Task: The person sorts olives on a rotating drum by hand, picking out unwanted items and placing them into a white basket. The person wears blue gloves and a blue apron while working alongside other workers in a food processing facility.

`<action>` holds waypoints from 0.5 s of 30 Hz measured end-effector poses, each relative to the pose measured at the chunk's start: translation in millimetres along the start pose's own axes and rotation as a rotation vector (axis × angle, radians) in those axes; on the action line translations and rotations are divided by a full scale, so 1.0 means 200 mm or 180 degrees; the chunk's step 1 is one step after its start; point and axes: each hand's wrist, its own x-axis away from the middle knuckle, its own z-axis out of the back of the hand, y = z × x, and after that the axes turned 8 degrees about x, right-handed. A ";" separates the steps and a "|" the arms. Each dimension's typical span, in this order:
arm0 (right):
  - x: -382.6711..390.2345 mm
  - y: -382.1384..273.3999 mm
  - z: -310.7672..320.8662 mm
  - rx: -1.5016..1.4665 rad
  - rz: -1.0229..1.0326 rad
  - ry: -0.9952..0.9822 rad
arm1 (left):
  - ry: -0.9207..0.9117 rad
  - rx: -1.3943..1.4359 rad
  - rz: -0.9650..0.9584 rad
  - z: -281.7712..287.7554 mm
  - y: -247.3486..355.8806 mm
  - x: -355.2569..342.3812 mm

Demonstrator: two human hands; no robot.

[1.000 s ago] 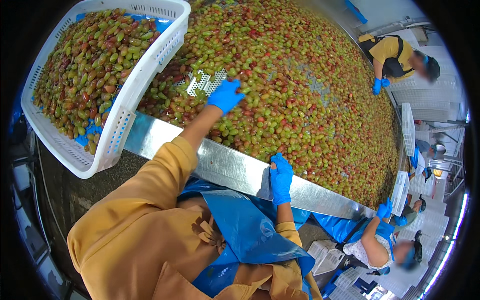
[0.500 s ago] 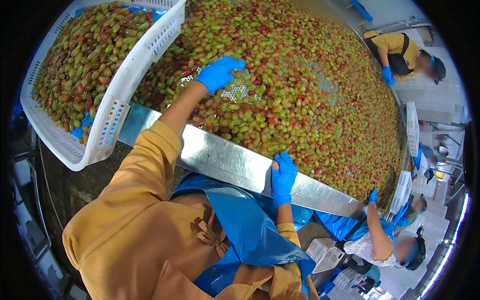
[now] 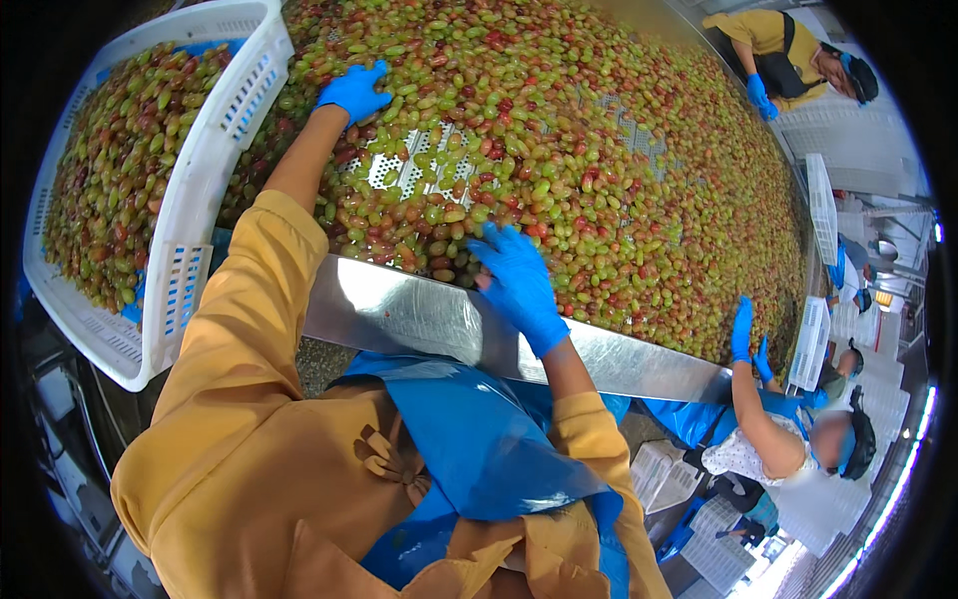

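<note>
Loose red and green grapes [image 3: 589, 200] cover a wide metal sorting table with a perforated bottom [image 3: 399, 172]. My left hand [image 3: 354, 94], in a blue glove, lies on the grapes at the far left with its fingers apart. Nearer to me, my right hand [image 3: 517, 285], gloved in blue too, reaches over the table's shiny rim [image 3: 399, 314]. Its spread fingers touch the grapes just inside that rim. Neither hand visibly holds a grape. Between the hands, a bare patch of the perforated sheet shows.
A white plastic crate [image 3: 195, 190] heaped with grapes stands at the left, against the table. Co-workers line the right side: a gloved hand [image 3: 741, 329] near the rim, another person in yellow [image 3: 768, 50] at the far right. White crates [image 3: 810, 344] sit at the table's end.
My left hand has moved left and farther away. My right hand has left the metal rim and reached onto the grapes. More of the perforated sheet shows between them.
</note>
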 end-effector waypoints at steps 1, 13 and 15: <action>-0.06 -0.03 -0.04 0.0132 0.0121 -0.0035 | -0.0020 -0.0013 -0.0107 0.00 -0.02 -0.02; -0.01 0.84 -0.04 0.1552 -0.1584 0.0072 | -0.0227 0.0101 -0.0331 0.03 -0.08 -0.01; 0.08 1.04 -0.03 0.1644 -0.1918 0.0252 | -0.0145 0.0050 -0.0324 0.00 -0.11 -0.03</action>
